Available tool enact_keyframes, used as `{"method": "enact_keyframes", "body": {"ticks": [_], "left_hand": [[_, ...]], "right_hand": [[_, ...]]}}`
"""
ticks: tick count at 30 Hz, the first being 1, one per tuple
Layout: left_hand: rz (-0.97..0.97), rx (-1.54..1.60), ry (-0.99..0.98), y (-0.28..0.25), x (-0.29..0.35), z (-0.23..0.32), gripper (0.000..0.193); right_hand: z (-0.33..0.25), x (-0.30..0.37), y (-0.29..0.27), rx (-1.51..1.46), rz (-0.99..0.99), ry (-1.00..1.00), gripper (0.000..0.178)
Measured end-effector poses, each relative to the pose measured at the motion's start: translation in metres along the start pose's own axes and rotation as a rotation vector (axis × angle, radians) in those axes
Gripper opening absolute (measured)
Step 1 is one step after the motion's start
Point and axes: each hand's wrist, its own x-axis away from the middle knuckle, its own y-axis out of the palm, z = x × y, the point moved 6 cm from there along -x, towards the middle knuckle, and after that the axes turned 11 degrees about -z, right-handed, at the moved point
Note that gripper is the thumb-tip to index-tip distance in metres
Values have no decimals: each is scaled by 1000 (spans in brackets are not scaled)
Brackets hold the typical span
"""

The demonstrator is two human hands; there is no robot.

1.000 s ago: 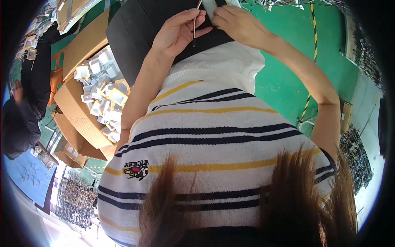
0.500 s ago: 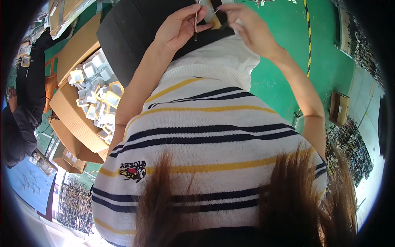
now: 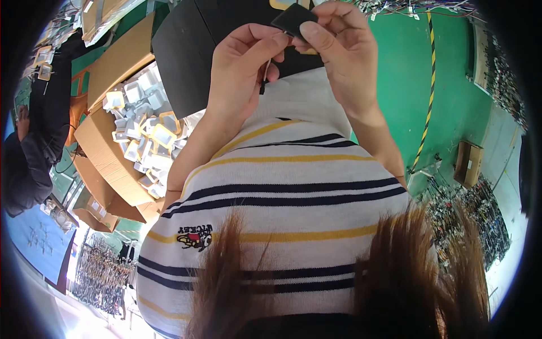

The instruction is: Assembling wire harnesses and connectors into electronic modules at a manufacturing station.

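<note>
A flat black square piece (image 3: 293, 21) is pinched by my right hand (image 3: 351, 59), its thumb lying on the face. Close beside it, my left hand (image 3: 240, 70) is closed around a thin cable (image 3: 266, 73) whose dark end hangs below the fingers. The left fingertips meet the lower edge of the black piece; whether the cable touches it there, I cannot tell. Behind both hands lies a black surface (image 3: 186, 62). On it, an orange-rimmed pale part (image 3: 285, 3) shows at the top edge, partly hidden.
On the left a cardboard box (image 3: 107, 155) holds several white and orange-framed parts (image 3: 149, 127). Beyond it a person in dark clothing (image 3: 34, 152) sits by a blue surface (image 3: 36, 248). Bundled cables (image 3: 418, 8) lie at the top right, above a green floor (image 3: 395, 96) with a striped line.
My right hand has come in toward the left one and now holds the black square piece up. My left hand has lowered slightly, still gripping the cable.
</note>
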Motion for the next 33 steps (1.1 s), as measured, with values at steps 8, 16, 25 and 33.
{"method": "enact_keyframes", "body": {"ticks": [8, 16, 25, 33], "left_hand": [[25, -3, 41, -2, 5, 2, 4], [36, -68, 83, 2, 2, 4, 4], [-94, -207, 3, -17, 12, 47, 7], [21, -418, 327, -6, 17, 79, 26]], "right_hand": [[2, -2, 8, -23, -187, -251, 23], [9, -5, 2, -88, -337, -498, 29], [-56, -19, 44, 609, -375, -1094, 38], [-39, -45, 60, 698, -598, -334, 12]]}}
